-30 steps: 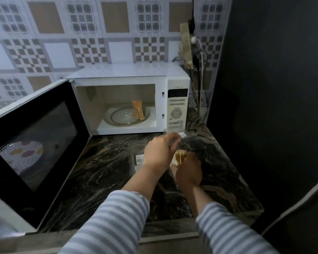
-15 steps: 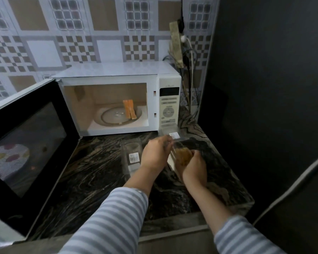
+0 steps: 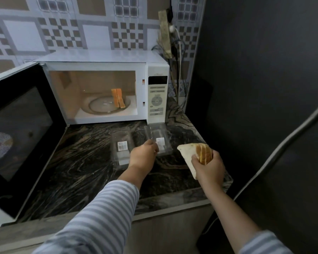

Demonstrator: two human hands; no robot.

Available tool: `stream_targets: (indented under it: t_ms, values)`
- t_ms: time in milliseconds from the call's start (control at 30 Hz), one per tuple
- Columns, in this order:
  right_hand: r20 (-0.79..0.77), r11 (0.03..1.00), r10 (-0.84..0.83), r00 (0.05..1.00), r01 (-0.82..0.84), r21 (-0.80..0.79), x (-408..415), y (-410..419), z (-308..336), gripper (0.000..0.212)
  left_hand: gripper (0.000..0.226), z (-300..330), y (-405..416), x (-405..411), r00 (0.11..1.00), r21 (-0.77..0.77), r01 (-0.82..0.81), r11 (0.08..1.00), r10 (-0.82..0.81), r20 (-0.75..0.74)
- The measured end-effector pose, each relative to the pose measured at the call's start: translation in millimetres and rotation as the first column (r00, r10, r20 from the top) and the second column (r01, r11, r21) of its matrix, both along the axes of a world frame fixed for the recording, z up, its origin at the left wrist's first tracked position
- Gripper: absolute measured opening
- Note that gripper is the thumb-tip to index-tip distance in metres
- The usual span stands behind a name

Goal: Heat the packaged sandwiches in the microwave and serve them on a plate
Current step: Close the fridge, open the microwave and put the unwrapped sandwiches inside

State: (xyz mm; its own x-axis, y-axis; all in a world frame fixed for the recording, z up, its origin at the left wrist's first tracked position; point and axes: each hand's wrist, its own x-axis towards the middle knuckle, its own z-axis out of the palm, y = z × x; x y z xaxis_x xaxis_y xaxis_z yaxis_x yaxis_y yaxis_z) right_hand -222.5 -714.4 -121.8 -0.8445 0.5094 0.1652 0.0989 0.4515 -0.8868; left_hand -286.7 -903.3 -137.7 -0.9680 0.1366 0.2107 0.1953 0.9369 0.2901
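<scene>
Sandwich looks soft and light, so I'd keep my right hand wrapped loosely round its crust end near the counter's right edge, while my left hand pinches the empty clear package.

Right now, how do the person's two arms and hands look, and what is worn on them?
Both arms wear long sleeves with narrow horizontal stripes in grey-blue and white. The left sleeve ends partway along the forearm; the right sleeve ends nearer the elbow, so more forearm is bare. The left hand and the right hand are bare: no gloves, and no rings, watch or bracelet show.
</scene>
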Motion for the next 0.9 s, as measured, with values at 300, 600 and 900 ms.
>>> stream_targets:
  t_ms: [300,600,900]
  values:
    - [-0.093,0.993,0.109,0.990,-0.112,-0.026,-16,-30,60,0.036,0.041,10,3,2,0.992,-0.205,0.050,0.978,-0.025,0.124]
    - [-0.049,0.974,0.225,0.973,-0.224,0.021,-66,-107,129,0.041,0.040,70,-52,-4,0.998,-0.094,0.054,0.994,-0.056,-0.016]
    - [0.051,0.938,0.346,0.937,-0.344,-0.044,-146,-193,117,0.047,0.034,40,-156,-16,0.979,0.052,-0.203,0.978,0.204,-0.022]
